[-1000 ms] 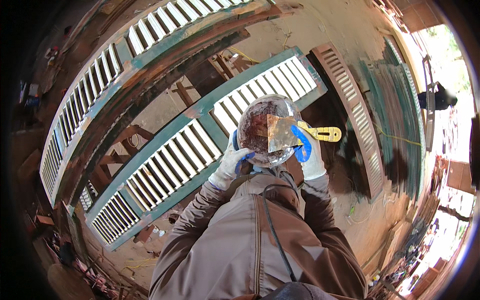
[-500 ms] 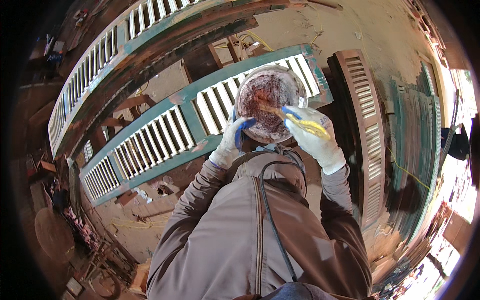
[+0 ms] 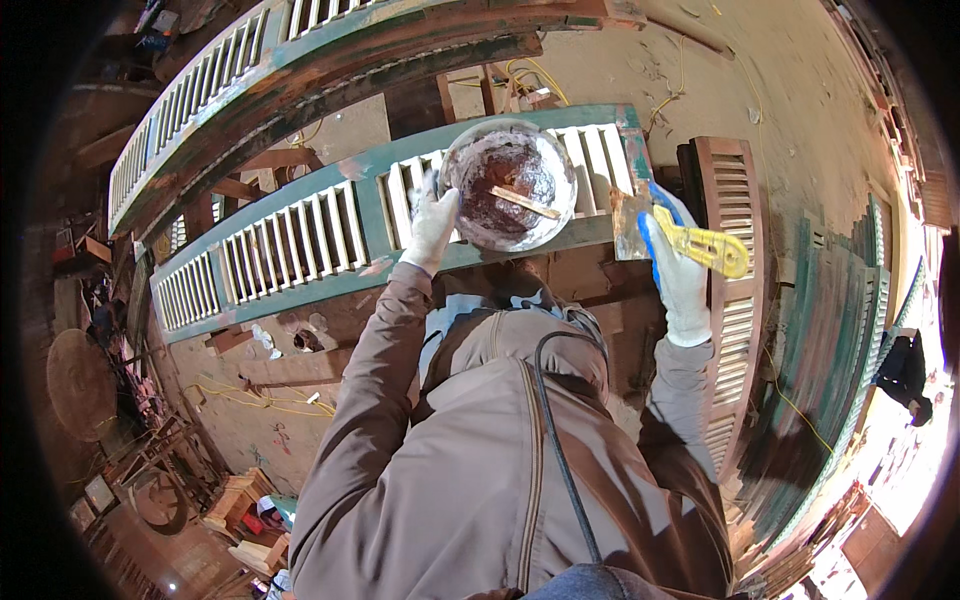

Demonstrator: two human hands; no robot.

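A round tub (image 3: pixel 560 165), its inside smeared whitish and dark reddish, is held over a green louvred shutter (image 3: pixel 370 215) with pale slats. My left hand (image 3: pixel 432 232), in a white and blue work glove, is closed on the tub's left rim. Inside the tub lies a flat wooden stick (image 3: pixel 525 202). To the right of the tub my right hand (image 3: pixel 682 275), gloved alike, grips a putty knife by its yellow handle (image 3: pixel 710 248). Brown paste or stain covers the putty knife's broad blade (image 3: pixel 630 225), which points up and left, apart from the tub.
Another green shutter (image 3: pixel 290 75) rests on timbers at the upper left. A brown louvred shutter (image 3: pixel 735 300) stands at the right, near a stack of green panels (image 3: pixel 815 370). Yellow cord (image 3: pixel 265 395) trails over the dusty ground. A person in dark clothes (image 3: pixel 903 375) is at the far right.
My right hand has moved right, drawing the putty knife away from the tub. The tub and my left hand have shifted left in view, and the wooden stick now shows fully inside.
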